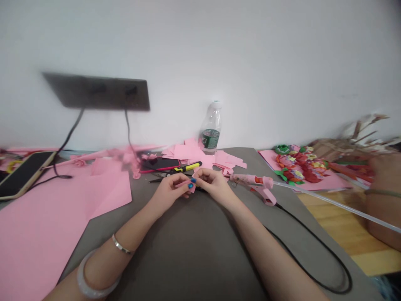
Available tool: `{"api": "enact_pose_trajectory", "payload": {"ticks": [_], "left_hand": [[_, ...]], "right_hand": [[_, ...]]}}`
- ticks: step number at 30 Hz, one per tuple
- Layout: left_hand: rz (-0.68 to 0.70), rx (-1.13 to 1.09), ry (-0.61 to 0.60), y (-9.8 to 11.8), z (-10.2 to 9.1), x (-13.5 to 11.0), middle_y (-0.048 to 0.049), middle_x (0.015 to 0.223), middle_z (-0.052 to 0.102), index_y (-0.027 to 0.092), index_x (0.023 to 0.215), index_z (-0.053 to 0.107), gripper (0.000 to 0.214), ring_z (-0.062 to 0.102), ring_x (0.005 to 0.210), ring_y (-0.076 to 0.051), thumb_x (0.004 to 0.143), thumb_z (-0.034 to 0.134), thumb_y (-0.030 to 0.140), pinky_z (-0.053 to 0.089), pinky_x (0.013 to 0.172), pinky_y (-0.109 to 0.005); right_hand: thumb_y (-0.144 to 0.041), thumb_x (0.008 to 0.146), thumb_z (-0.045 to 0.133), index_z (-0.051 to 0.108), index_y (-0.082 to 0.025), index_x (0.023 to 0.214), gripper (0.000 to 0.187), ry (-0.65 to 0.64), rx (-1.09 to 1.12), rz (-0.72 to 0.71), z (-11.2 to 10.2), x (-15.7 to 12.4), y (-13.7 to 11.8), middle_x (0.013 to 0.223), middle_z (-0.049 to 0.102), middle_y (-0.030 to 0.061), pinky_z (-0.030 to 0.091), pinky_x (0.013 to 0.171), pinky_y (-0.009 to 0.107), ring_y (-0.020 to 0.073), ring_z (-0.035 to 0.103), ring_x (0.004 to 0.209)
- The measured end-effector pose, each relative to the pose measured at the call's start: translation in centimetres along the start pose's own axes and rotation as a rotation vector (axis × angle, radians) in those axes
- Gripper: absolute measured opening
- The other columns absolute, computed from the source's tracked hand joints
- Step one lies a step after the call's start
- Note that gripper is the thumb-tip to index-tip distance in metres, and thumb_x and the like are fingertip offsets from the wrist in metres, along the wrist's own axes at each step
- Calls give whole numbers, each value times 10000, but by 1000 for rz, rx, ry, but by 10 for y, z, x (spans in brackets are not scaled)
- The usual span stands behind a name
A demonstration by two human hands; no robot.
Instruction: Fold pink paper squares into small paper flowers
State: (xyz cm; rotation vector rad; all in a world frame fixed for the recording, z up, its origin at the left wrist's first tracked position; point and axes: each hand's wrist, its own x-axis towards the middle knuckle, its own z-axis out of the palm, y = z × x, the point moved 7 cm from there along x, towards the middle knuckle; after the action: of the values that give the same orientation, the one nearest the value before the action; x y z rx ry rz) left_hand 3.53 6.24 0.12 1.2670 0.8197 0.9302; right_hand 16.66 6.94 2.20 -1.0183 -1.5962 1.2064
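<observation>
My left hand (pixel 169 193) and my right hand (pixel 213 187) meet in front of me, fingertips pinching a small piece of pink paper (pixel 191 187). The left hand's nails are painted blue. Just right of my right hand lies a pink hot glue gun (pixel 253 186), its black cord (pixel 313 251) looping down across the grey cloth surface (pixel 200 255). A long clear glue stick (pixel 335 205) extends from the gun. Above my hands lie black-handled scissors (pixel 159 179), a yellow marker (pixel 188 167) and scattered pink paper squares (pixel 200 156).
A phone (pixel 159 164) lies behind the scissors, with a plastic water bottle (pixel 211 127) by the wall. Large pink sheets (pixel 46 221) and another phone (pixel 25 175) are at left. Red paper flowers (pixel 297 169) sit on a pink sheet at right, above a wooden floor (pixel 344 221).
</observation>
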Motion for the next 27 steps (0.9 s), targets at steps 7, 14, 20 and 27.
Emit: {"api": "enact_pose_trajectory", "payload": {"ticks": [7, 14, 20, 27], "left_hand": [[0, -140, 158, -4, -10, 2, 3, 721, 664, 142, 847, 671, 296, 582, 626, -81, 735, 787, 390, 500, 643, -204], [-14, -134, 179, -1, -10, 0, -14, 694, 682, 125, 824, 706, 341, 588, 623, -86, 694, 816, 421, 492, 632, -202], [15, -60, 157, 3, -10, 0, -21, 706, 686, 132, 803, 720, 316, 599, 639, -100, 703, 802, 421, 499, 632, -211], [11, -25, 118, 2, -8, 0, -23, 763, 670, 145, 812, 704, 294, 605, 687, -117, 738, 765, 424, 542, 669, -242]], "right_hand": [[-438, 817, 659, 607, -174, 786, 271, -25, -42, 10, 1, -2, 0, 758, 599, 21, 395, 619, 272, 145, 525, 667], [-392, 809, 657, 621, -169, 799, 227, -40, -39, 24, 2, -1, 5, 788, 647, 33, 438, 673, 291, 156, 572, 704], [-416, 804, 667, 610, -171, 784, 252, -53, -58, 40, 3, -1, 7, 754, 632, 22, 412, 620, 275, 142, 548, 656], [-406, 813, 659, 597, -174, 765, 245, -68, -86, 32, 2, -3, 2, 726, 603, 11, 363, 583, 265, 133, 499, 628]]}}
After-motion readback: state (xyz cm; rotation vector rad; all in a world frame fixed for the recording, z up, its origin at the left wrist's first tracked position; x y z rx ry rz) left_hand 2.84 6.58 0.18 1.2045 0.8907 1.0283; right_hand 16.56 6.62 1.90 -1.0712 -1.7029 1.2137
